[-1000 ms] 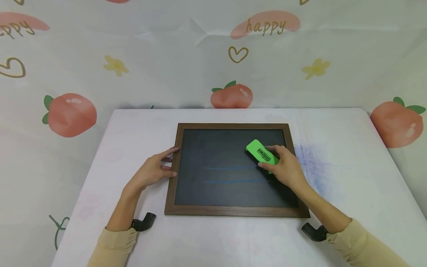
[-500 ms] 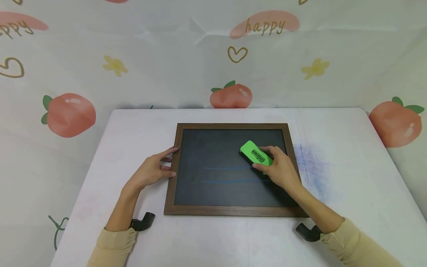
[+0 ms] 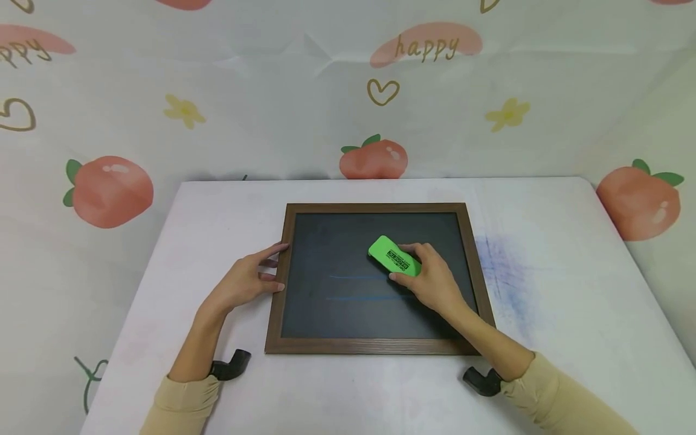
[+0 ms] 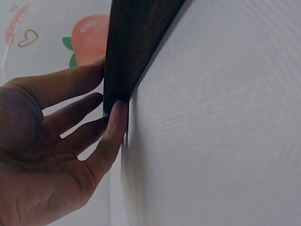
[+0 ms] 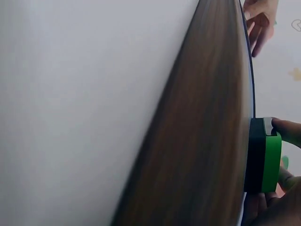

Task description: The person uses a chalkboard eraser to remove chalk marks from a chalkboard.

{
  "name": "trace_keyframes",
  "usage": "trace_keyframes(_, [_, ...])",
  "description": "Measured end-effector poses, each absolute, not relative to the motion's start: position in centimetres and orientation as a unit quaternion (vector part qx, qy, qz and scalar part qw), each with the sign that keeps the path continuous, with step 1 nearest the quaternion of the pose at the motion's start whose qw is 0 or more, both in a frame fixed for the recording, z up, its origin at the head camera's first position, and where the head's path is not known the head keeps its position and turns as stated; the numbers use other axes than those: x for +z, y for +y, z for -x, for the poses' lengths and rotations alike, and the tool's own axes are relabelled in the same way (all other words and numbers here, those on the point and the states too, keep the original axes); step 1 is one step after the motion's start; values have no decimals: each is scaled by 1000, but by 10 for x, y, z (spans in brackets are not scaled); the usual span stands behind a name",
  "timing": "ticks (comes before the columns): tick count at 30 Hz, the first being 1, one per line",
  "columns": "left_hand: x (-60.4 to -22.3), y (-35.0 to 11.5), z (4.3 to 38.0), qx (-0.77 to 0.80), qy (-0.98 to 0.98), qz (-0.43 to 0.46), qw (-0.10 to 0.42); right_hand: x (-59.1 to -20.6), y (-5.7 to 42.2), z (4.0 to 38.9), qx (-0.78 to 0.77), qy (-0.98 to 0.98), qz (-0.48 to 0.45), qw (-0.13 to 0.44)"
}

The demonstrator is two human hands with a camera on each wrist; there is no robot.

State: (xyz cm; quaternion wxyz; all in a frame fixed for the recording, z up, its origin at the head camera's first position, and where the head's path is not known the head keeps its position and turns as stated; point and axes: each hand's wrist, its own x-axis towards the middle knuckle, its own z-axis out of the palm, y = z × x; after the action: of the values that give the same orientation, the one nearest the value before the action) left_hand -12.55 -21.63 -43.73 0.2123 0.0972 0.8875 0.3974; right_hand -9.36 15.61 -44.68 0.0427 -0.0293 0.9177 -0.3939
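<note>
Here, a person's right hand (image 3: 432, 281) grips a green eraser (image 3: 387, 251) between thumb and fingers, the dark pad facing the board (image 3: 348, 320) a little right of centre, where the upper of two blue lines (image 3: 364, 298) runs up to the thumb and eraser. The left hand (image 3: 244, 281) has its fingers extended and spread, tips touching the left side of the frame (image 3: 276, 317) without wrapping round it. The board lies flat on a white table (image 3: 348, 393). A strong sideways stroke could slide the board, since only fingertips steady it, and from one side alone. A grip near the eraser's lower end could let its far end lift, leaving streaks; uneven pressure might smear the blue. How hard either hand presses cannot be told.
</note>
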Motion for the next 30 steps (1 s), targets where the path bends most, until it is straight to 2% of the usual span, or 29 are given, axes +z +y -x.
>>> trace_keyframes(14, [-439, -216, 126, 394, 889, -97, 211, -447, 131, 94, -401, 913, 46, 49])
trace_keyframes(30, [-439, -215, 126, 392, 891, -98, 209, -442, 75, 93, -383, 915, 105, 71])
